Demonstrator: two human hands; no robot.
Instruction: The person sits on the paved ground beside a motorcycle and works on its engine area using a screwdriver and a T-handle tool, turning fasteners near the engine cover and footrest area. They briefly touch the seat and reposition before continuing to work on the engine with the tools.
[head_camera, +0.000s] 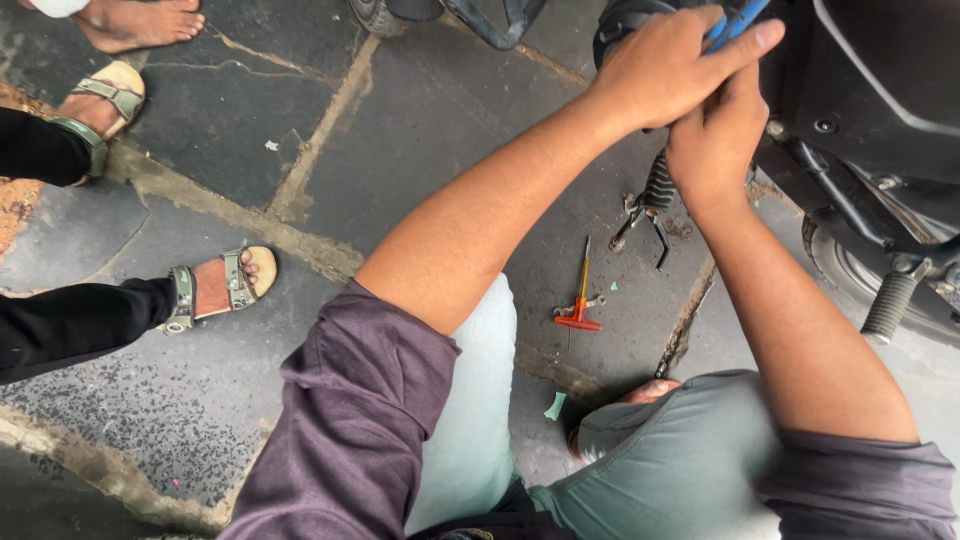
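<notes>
Both my hands are raised together at the dark underside of a motorcycle (880, 80) at the top right. My left hand (665, 65) is closed around a blue-handled tool (735, 20) whose tip is hidden. My right hand (715, 135) sits just below it, fingers curled around something I cannot make out. A coiled spring and side stand (650, 205) hang under the hands. On the stone floor below lies a red T-handle tool (580, 300) with a yellow shaft.
A ribbed footpeg (888, 305) and part of a tyre (845, 265) are at the right. Another person's sandalled feet (225, 285) and black trouser legs are at the left, and a bare foot (140, 22) at the top left. My knees fill the bottom.
</notes>
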